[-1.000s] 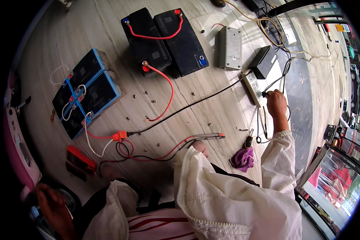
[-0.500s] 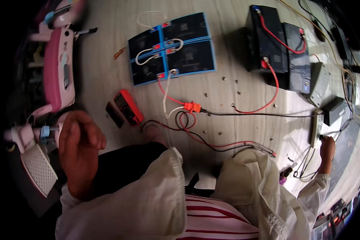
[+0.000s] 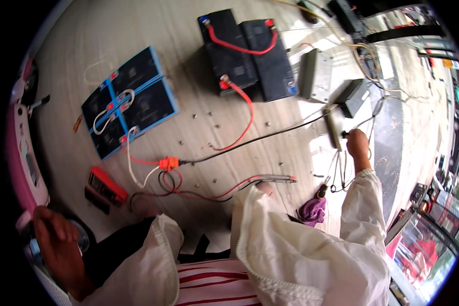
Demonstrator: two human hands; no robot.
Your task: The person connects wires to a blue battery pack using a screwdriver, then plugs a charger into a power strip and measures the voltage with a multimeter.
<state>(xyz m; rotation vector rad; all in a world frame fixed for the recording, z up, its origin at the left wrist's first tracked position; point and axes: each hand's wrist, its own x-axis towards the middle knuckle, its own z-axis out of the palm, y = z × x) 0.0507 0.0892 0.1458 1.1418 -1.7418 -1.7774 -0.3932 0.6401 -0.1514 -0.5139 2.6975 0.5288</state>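
Observation:
My right hand [image 3: 359, 148] is stretched out to the right, its fingers closed on a small black plug [image 3: 345, 134] at the end of a pale power strip [image 3: 333, 127]. Whether the plug sits fully in the strip is hard to see. At the lower left my left hand [image 3: 56, 237] hangs beside a pink scooter [image 3: 26, 153], its fingers loosely bent with nothing visible in them. A black cable [image 3: 260, 137] runs from near the strip to an orange connector [image 3: 169, 163], which joins red and white leads of a blue-edged battery pack [image 3: 130, 99].
Two black batteries [image 3: 229, 53] with red leads stand farther back. Near the strip lie a grey metal box [image 3: 319, 76] and a black adapter [image 3: 353, 97]. A red multimeter [image 3: 108, 184], its probe leads [image 3: 214, 196], several small screws and a purple cloth [image 3: 312, 211] lie on the floor.
My view has swung to the right, so the floor things appear farther left. My right hand stays at the power strip with the plug, and my left hand appears lower.

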